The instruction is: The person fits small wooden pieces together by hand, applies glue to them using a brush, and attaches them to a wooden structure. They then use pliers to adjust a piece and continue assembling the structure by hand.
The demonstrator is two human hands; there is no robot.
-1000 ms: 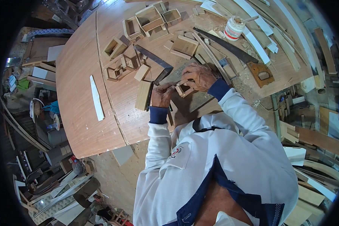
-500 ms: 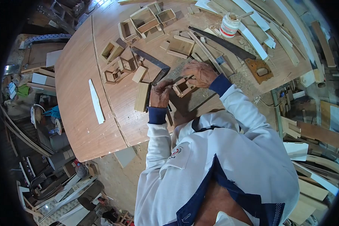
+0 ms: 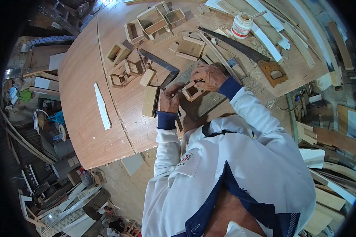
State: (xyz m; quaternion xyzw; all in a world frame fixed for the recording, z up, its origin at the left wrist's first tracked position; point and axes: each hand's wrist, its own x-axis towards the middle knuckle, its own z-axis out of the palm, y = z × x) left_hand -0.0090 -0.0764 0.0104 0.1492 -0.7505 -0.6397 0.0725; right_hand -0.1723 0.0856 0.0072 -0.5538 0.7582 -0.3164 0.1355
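A small open wooden box frame point(image 3: 188, 96) is held between my two hands just above the near part of the worktable. My left hand point(image 3: 169, 99) has its fingers closed at the frame's left corner. From the upper right, my right hand point(image 3: 209, 77) pinches the frame's far edge, its fingertips partly hidden. A dark metal try square point(image 3: 159, 62) lies just beyond my left hand. Beside that hand stands a pale wooden block point(image 3: 149, 102). Under the frame is a flat grey board point(image 3: 209, 103).
Several small wooden boxes point(image 3: 151, 23) sit farther back. A handsaw point(image 3: 273, 74) lies to the right, near a white glue tub point(image 3: 241, 26) with a stick in it. Long strips point(image 3: 266, 42) cover the far right, and a white strip point(image 3: 101, 106) lies left.
Both hands stay at the frame, with only a slight shift of the fingers. The whole view has moved a little; the other things lie as before.
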